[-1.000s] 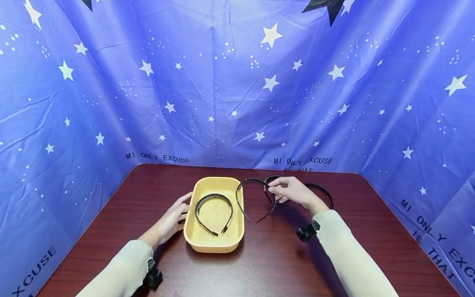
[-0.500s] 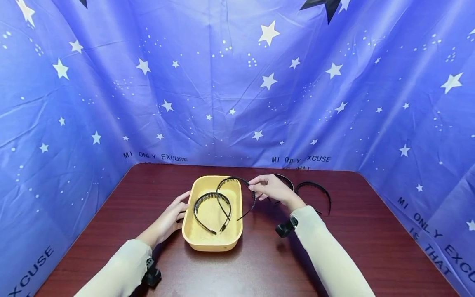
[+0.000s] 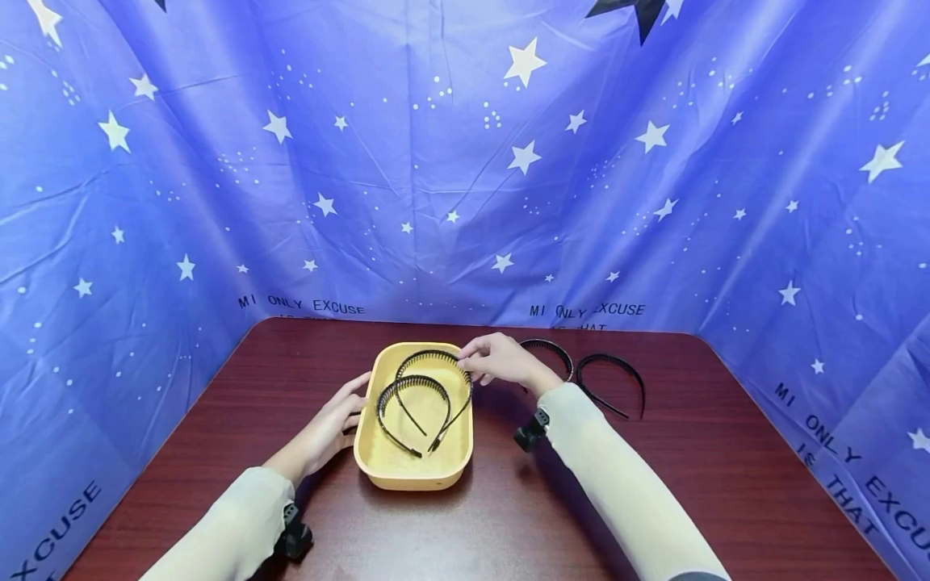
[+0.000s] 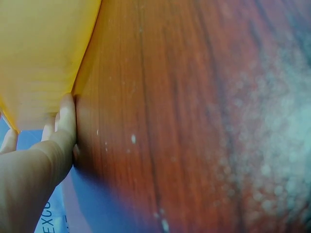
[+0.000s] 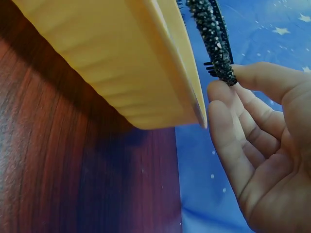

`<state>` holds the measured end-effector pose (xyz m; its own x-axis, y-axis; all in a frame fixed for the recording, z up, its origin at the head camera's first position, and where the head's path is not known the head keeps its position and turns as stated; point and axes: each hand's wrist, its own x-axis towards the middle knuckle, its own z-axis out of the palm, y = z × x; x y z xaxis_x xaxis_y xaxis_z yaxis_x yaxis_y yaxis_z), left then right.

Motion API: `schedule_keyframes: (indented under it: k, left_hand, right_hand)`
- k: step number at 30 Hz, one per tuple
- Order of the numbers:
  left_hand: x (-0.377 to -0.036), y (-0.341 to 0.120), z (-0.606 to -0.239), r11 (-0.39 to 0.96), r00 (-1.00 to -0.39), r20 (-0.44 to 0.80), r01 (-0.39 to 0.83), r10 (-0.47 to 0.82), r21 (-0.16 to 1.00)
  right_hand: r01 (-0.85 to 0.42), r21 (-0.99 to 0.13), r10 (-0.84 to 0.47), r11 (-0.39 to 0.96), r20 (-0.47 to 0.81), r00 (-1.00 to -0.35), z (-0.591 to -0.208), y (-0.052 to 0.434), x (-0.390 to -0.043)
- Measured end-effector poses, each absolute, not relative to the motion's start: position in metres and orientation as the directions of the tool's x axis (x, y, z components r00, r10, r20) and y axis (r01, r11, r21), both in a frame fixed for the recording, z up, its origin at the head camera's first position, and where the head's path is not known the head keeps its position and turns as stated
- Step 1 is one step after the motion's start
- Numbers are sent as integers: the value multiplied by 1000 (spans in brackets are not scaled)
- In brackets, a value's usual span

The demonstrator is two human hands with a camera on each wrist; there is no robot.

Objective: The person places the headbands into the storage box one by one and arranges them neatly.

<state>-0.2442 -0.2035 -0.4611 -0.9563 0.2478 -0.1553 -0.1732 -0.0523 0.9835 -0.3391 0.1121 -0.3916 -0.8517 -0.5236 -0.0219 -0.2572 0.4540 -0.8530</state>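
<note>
In the head view my right hand pinches a black toothed headband over the right rim of a yellow bin. Dark glittery beads cover the pinched band in the right wrist view, where thumb and fingertips meet on it. A second black headband lies inside the bin, partly overlapped by the held one. My left hand rests against the bin's left side with fingers extended. In the left wrist view, those fingers touch the yellow wall.
Right of the bin, a black headband lies on the dark red wooden table. Beside it is another headband, partly hidden behind my right hand. A blue star-printed cloth hangs around the table's back and sides.
My right hand has moved left, carrying the pinched headband from beside the bin to over it. The left hand has stayed at the bin's side.
</note>
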Motion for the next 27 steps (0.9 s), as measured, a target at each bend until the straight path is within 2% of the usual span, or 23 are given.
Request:
schedule_keyframes:
  k: [8,17,27]
  left_hand:
    - [-244,-204,-461,-55,-958,-152,-171,243,984]
    - [-244,-204,-463,-55,-960,-162,-179,228,982]
    - [-245,-203,-464,-55,-960,-157,-173,231,983]
  right_hand:
    - [-343,-783,-554,519,-3,-832,-390,90,-344]
    - [-345,-758,-553,553,-24,-833,-396,78,-348]
    - [-395,-660,-544,638,-24,-839,-398,71,-347]
